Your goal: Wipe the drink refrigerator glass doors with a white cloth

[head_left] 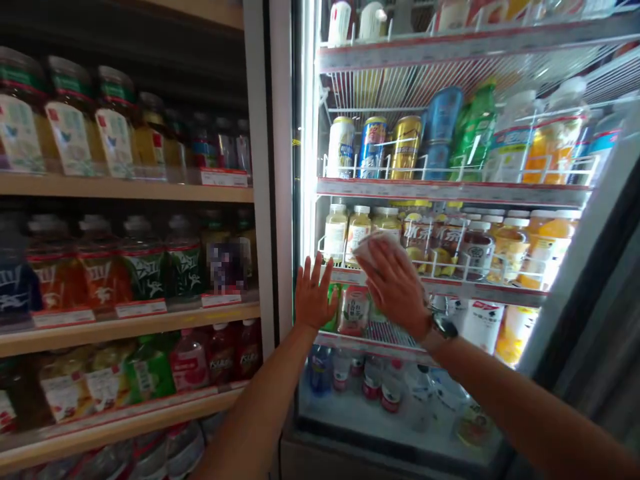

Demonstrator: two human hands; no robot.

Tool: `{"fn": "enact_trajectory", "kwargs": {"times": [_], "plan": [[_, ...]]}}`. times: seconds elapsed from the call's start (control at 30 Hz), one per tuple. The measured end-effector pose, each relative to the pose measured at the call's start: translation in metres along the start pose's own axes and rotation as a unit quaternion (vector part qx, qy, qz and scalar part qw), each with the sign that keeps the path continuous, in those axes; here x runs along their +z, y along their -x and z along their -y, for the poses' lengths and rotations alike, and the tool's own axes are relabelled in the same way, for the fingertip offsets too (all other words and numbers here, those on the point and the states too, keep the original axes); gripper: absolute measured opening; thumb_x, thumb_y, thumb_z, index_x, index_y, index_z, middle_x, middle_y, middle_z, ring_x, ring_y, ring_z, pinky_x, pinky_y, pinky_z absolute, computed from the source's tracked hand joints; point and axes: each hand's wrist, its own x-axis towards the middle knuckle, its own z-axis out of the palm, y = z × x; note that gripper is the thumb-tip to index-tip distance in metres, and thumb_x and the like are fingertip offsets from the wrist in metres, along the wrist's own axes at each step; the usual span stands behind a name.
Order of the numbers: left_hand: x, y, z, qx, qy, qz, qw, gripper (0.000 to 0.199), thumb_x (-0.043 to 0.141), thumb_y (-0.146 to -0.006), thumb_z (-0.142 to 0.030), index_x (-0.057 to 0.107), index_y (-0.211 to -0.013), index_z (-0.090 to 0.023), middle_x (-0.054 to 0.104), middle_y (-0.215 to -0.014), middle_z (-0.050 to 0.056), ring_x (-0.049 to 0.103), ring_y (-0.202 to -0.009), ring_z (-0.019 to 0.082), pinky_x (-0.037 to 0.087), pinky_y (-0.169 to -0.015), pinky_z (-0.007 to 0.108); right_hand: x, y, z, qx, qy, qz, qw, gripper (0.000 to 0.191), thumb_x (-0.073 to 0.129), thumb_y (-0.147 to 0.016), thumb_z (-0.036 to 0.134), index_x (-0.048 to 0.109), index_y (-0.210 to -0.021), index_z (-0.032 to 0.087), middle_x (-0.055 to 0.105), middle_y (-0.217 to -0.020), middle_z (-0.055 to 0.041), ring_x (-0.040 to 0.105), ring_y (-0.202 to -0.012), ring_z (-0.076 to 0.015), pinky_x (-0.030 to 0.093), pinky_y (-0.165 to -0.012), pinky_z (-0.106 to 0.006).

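Note:
My left hand (315,293) rests flat with spread fingers at the left edge of the lit drinks fridge's glass door (305,400); it holds nothing. A pale folded cloth (367,245) lies under the fingers of my right hand (397,283), which presses it to the glass near the middle. Part of the cloth is hidden by the fingers. A dark watch (444,325) is on my right wrist. Behind the glass, both hands overlap the view of bottles on the middle shelves.
Wooden shelves (200,193) with several rows of bottles stand to the left, beside a grey upright post (283,167). Inside the fridge, wire-fronted shelves (450,190) carry cans (407,147) and bottles. More bottles (373,379) stand at the bottom.

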Motion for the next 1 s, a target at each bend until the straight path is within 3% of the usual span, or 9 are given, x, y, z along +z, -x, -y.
{"fn": "enact_trajectory", "kwargs": {"times": [0.17, 0.27, 0.33, 0.4, 0.5, 0.57, 0.7, 0.8, 1.0], "plan": [[0.001, 0.001, 0.001, 0.001, 0.003, -0.007, 1.000, 0.076, 0.047, -0.088, -0.026, 0.014, -0.156, -0.022, 0.016, -0.163, 0.007, 0.012, -0.151, 0.031, 0.021, -0.121, 0.052, 0.038, 0.119, 0.058, -0.134, -0.085, 0.093, 0.983, 0.058, 0.042, -0.090, 0.007, 0.043, -0.147, 0.019, 0.051, -0.147, -0.0057, 0.049, -0.133, -0.0167, 0.039, -0.113, -0.035], [0.001, 0.001, 0.001, 0.004, -0.008, -0.008, 1.000, 0.080, 0.047, -0.085, -0.024, 0.011, -0.156, -0.021, 0.016, -0.163, 0.007, 0.011, -0.151, 0.031, 0.022, -0.120, 0.053, 0.040, 0.145, 0.063, -0.173, -0.118, 0.129, 0.969, 0.062, 0.042, -0.089, 0.004, 0.041, -0.148, 0.023, 0.057, -0.142, -0.0008, 0.054, -0.126, -0.0127, 0.040, -0.111, -0.029], [0.001, 0.000, 0.001, 0.004, -0.012, -0.010, 1.000, 0.081, 0.047, -0.085, -0.023, 0.010, -0.156, -0.021, 0.016, -0.163, 0.008, 0.010, -0.151, 0.031, 0.022, -0.120, 0.053, 0.030, 0.127, 0.050, -0.186, -0.112, 0.126, 0.968, 0.063, 0.042, -0.091, 0.003, 0.038, -0.149, 0.025, 0.055, -0.143, 0.0007, 0.052, -0.129, -0.0122, 0.038, -0.113, -0.028], [0.001, 0.000, 0.000, 0.006, -0.011, -0.015, 1.000, 0.080, 0.047, -0.085, -0.023, 0.009, -0.156, -0.021, 0.016, -0.163, 0.008, 0.009, -0.151, 0.030, 0.022, -0.120, 0.052, 0.016, 0.088, 0.025, -0.174, -0.083, 0.112, 0.975, 0.065, 0.040, -0.093, 0.004, 0.029, -0.153, 0.024, 0.051, -0.147, 0.0004, 0.047, -0.135, -0.0131, 0.035, -0.116, -0.029], [0.000, -0.001, 0.000, 0.011, -0.007, -0.018, 1.000, 0.078, 0.045, -0.087, -0.023, 0.010, -0.156, -0.021, 0.013, -0.164, 0.008, 0.007, -0.151, 0.030, 0.021, -0.120, 0.052, -0.006, 0.015, -0.017, -0.106, -0.042, 0.061, 0.992, 0.074, 0.036, -0.093, 0.002, 0.006, -0.157, 0.026, 0.045, -0.152, -0.0003, 0.038, -0.141, -0.0156, 0.029, -0.120, -0.037], [0.000, -0.001, 0.001, 0.014, -0.001, -0.016, 1.000, 0.076, 0.045, -0.088, -0.025, 0.011, -0.156, -0.020, 0.013, -0.164, 0.008, 0.007, -0.151, 0.030, 0.021, -0.121, 0.052, -0.017, -0.026, -0.038, -0.036, -0.018, 0.005, 0.999, 0.076, 0.034, -0.093, 0.002, 0.001, -0.156, 0.028, 0.037, -0.156, -0.0019, 0.032, -0.145, -0.0191, 0.028, -0.121, -0.045], [-0.001, -0.001, 0.001, 0.014, 0.012, -0.016, 1.000, 0.072, 0.044, -0.091, -0.029, 0.014, -0.156, -0.019, 0.014, -0.164, 0.009, 0.007, -0.151, 0.031, 0.020, -0.120, 0.052, -0.021, -0.057, -0.042, 0.030, -0.010, -0.045, 0.998, 0.074, 0.036, -0.095, 0.007, 0.001, -0.157, 0.028, 0.030, -0.159, -0.0041, 0.027, -0.147, -0.0239, 0.026, -0.121, -0.052], [-0.001, 0.000, 0.001, 0.018, 0.007, -0.016, 1.000, 0.070, 0.042, -0.093, -0.031, 0.014, -0.156, -0.019, 0.014, -0.164, 0.009, 0.007, -0.151, 0.031, 0.020, -0.120, 0.051, -0.007, -0.029, -0.014, -0.012, -0.014, -0.012, 1.000, 0.072, 0.038, -0.093, 0.006, 0.010, -0.157, 0.023, 0.037, -0.157, -0.0050, 0.031, -0.145, -0.0222, 0.029, -0.120, -0.048], [-0.003, -0.001, 0.000, 0.025, -0.004, -0.023, 0.999, 0.068, 0.038, -0.096, -0.035, 0.011, -0.156, -0.018, 0.010, -0.164, 0.009, 0.005, -0.151, 0.030, 0.020, -0.120, 0.049, 0.034, 0.102, 0.051, -0.155, -0.079, 0.068, 0.982, 0.060, 0.036, -0.090, 0.004, 0.036, -0.149, 0.013, 0.055, -0.144, -0.0035, 0.049, -0.132, -0.0165, 0.042, -0.111, -0.034]]}}
